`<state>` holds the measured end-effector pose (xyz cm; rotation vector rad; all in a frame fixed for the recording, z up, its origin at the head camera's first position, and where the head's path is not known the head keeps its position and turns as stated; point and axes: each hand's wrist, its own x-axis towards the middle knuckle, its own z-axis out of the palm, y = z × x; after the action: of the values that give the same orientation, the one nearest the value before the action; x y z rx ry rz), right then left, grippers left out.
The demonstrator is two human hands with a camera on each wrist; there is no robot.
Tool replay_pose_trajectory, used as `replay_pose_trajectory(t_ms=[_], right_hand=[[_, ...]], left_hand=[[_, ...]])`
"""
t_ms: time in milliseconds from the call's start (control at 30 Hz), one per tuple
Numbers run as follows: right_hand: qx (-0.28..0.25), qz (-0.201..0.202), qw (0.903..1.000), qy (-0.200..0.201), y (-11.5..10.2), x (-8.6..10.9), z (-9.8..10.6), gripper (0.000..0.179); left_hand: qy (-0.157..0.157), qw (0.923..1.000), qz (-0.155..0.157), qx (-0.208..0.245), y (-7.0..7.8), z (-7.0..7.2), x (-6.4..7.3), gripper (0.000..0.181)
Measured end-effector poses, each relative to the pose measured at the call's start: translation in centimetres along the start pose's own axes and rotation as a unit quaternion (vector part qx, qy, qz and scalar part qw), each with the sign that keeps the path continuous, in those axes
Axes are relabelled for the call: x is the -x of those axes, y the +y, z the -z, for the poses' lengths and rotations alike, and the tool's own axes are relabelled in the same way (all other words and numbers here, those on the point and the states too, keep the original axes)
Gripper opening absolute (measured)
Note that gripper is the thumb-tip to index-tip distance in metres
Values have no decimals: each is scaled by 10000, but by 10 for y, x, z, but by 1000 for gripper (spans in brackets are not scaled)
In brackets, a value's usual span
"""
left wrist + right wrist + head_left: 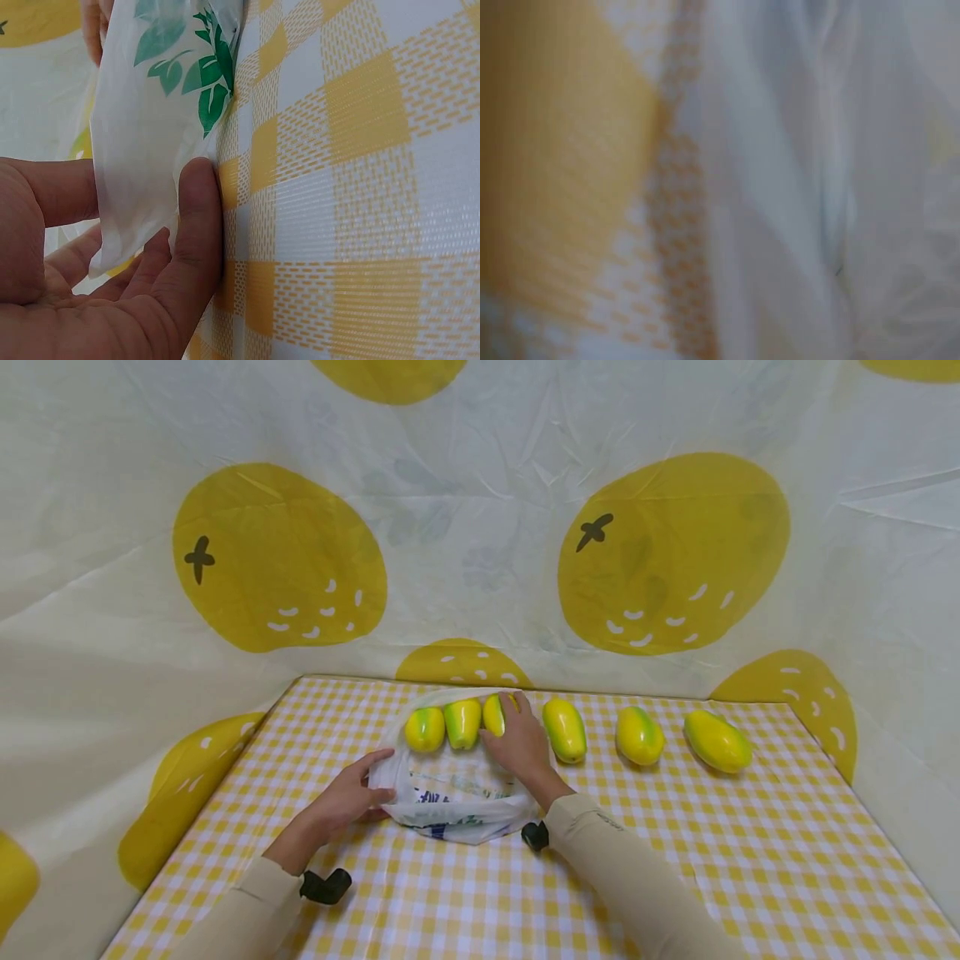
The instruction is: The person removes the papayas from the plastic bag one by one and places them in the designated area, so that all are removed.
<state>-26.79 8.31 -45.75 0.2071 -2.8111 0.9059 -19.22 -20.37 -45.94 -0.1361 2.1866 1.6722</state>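
A white plastic bag with dark and green print lies mouth-up on the table. Inside it, a rounded mango and a tapered mango sit side by side, yellow streaked with green. My right hand grips a third mango at the bag's right part, covering much of it. At the left edge, my left hand holds the bag's rim; up close in the left wrist view, the leaf-printed plastic runs between its fingers. The right wrist view is blurred, showing mostly white plastic.
Right of the bag, in a row, are an upright long mango, another mango and a slanted one. A yellow-and-white checked cloth covers the table. Behind hangs a fruit-printed curtain.
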Motion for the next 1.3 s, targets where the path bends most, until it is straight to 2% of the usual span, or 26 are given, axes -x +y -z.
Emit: replay_pose_trajectory(t_ms=[133, 367, 600, 767, 1000, 1300], right_hand=[[-96, -6, 9999, -142, 3, 1, 1, 73], [-232, 31, 9997, -110, 3, 5, 5, 71], [-130, 119, 9998, -50, -1, 11, 11, 71], [-178, 156, 9997, -41, -6, 17, 18, 71], [-527, 161, 9985, 12, -10, 22, 31, 73], [-610, 210, 9979, 71, -15, 31, 47, 74]], left_hand=[[1, 10000, -16, -6, 0, -1, 0, 73], [-30, 10000, -17, 26, -1, -2, -1, 74], [-22, 10000, -1, -1, -2, -1, -2, 75], [-38, 10000, -8, -19, -3, -1, -3, 75], [-8, 10000, -11, -52, -4, 1, -2, 74], [-18, 10000, 8, -65, -3, 1, -1, 74]])
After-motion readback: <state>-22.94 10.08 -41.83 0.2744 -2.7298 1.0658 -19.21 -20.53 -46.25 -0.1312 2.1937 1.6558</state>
